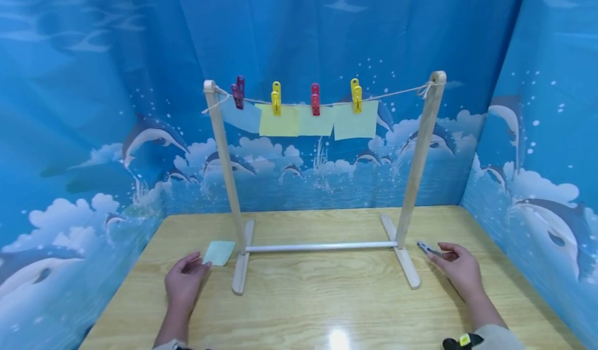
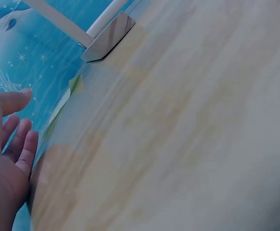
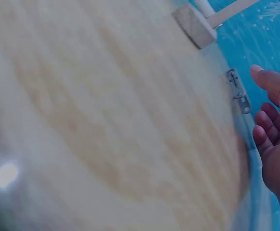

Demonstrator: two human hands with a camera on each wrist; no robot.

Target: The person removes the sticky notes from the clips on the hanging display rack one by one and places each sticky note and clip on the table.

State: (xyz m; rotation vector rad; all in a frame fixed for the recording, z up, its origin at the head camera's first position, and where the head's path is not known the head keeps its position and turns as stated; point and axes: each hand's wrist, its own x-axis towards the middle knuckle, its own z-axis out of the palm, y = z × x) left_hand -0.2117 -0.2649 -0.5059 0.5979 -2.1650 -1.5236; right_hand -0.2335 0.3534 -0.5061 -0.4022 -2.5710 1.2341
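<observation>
On the left of the table lies a pale green square of paper. My left hand is beside its near left corner, fingers loosely bent and holding nothing; in the left wrist view the paper lies beyond the fingertips. At the right, a grey clothespin lies on the wood next to my right hand. The right wrist view shows a gap between the clothespin and the relaxed fingers and thumb.
Between the hands stands a wooden frame with a white bottom bar and splayed feet. Its string carries several paper squares under purple, yellow and red clothespins. A dolphin-print curtain surrounds the table.
</observation>
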